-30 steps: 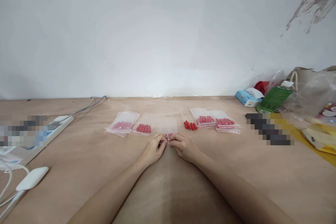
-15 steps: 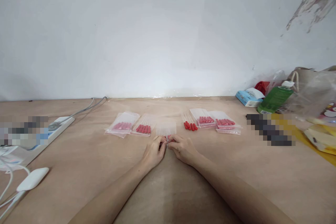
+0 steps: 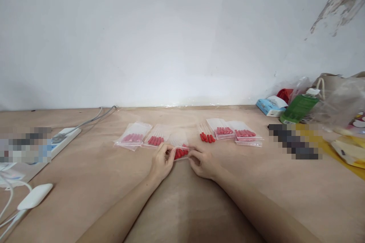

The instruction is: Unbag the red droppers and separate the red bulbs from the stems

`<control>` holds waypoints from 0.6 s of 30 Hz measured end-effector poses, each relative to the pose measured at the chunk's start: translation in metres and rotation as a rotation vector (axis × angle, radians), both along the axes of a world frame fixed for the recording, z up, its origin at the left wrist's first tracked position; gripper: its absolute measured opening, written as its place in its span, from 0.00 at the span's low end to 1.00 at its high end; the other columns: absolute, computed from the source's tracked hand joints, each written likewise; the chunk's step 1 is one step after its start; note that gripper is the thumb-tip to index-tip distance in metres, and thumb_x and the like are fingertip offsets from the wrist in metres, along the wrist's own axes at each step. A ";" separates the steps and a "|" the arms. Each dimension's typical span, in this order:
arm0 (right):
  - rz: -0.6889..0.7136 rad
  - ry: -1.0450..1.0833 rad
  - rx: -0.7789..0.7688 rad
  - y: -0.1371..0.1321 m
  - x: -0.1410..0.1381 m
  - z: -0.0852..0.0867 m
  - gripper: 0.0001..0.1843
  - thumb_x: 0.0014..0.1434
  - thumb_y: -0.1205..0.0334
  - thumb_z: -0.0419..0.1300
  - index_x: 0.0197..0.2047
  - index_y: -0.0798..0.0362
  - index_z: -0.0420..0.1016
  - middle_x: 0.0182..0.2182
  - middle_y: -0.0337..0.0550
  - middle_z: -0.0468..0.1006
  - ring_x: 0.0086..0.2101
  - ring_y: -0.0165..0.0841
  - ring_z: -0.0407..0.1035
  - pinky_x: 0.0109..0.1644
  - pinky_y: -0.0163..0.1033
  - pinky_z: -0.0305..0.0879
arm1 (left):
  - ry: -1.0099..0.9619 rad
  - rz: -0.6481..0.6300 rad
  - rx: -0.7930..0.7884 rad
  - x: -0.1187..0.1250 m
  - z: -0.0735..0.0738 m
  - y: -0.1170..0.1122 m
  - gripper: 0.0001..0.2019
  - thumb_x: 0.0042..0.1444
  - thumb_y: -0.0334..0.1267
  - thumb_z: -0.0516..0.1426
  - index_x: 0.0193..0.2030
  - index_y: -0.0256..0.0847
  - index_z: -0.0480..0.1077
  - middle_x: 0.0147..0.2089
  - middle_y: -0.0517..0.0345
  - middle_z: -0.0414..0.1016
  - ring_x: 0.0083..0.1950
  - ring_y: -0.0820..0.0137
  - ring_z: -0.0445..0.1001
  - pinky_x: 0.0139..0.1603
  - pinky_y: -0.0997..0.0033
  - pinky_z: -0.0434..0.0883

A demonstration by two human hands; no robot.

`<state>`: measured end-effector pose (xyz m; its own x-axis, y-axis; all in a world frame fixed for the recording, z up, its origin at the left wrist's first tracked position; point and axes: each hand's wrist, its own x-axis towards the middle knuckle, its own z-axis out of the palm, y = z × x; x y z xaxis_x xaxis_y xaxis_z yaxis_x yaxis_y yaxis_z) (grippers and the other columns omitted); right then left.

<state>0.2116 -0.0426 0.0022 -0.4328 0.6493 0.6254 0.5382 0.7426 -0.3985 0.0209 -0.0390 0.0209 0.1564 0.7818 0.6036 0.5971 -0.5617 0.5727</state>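
A small clear plastic bag (image 3: 179, 145) with red-tipped sticks inside lies on the brown tabletop (image 3: 182, 205) in front of me. My left hand (image 3: 162, 162) pinches its left near edge and my right hand (image 3: 202, 162) pinches its right near edge, fingers closed. To the left lie two filled clear bags (image 3: 133, 137) side by side. On the right are loose red-tipped sticks (image 3: 206, 135) and more filled bags (image 3: 236, 131).
A white power strip (image 3: 61, 139) with cables and a white adapter (image 3: 34, 194) lie at the left. At the right stand a green bottle (image 3: 299, 106), a blue tissue pack (image 3: 269, 106), plastic bags (image 3: 342, 102) and yellow packets. A white wall runs behind the table.
My hands have drawn apart along the bag's near edge. The red tips inside now show between them, where before my fingers covered them.
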 end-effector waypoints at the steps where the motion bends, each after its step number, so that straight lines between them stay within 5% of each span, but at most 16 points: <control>1: -0.003 0.048 -0.023 0.002 0.001 -0.001 0.09 0.52 0.70 0.54 0.37 0.52 0.72 0.46 0.47 0.71 0.41 0.33 0.68 0.45 0.38 0.66 | 0.010 -0.055 -0.001 0.001 0.001 -0.002 0.09 0.58 0.36 0.50 0.28 0.39 0.64 0.30 0.57 0.68 0.34 0.71 0.68 0.36 0.72 0.67; 7: -0.182 0.286 -0.072 0.015 -0.001 -0.011 0.11 0.52 0.71 0.53 0.34 0.51 0.74 0.36 0.44 0.74 0.38 0.33 0.69 0.43 0.39 0.68 | 0.152 -0.441 -0.040 0.006 -0.002 -0.011 0.07 0.58 0.34 0.49 0.38 0.40 0.68 0.39 0.52 0.72 0.41 0.70 0.71 0.43 0.69 0.69; 14: 0.000 0.326 -0.281 0.025 0.023 -0.012 0.24 0.46 0.77 0.54 0.47 0.52 0.70 0.43 0.47 0.68 0.39 0.32 0.68 0.39 0.38 0.69 | 0.083 -0.126 0.117 -0.013 -0.007 0.012 0.08 0.56 0.33 0.52 0.40 0.40 0.70 0.41 0.51 0.72 0.46 0.66 0.69 0.50 0.61 0.67; 18: 0.241 0.243 -0.438 0.028 0.041 -0.004 0.21 0.48 0.73 0.56 0.47 0.51 0.69 0.45 0.45 0.66 0.38 0.29 0.68 0.37 0.34 0.68 | 0.144 -0.183 0.046 -0.016 -0.007 0.013 0.12 0.57 0.36 0.53 0.47 0.40 0.68 0.48 0.50 0.71 0.52 0.65 0.68 0.54 0.60 0.65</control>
<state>0.2527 -0.0146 -0.0015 -0.4784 0.7716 0.4192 0.2280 0.5702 -0.7892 0.0049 -0.0264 0.0141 0.3803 0.7048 0.5989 0.5566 -0.6915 0.4604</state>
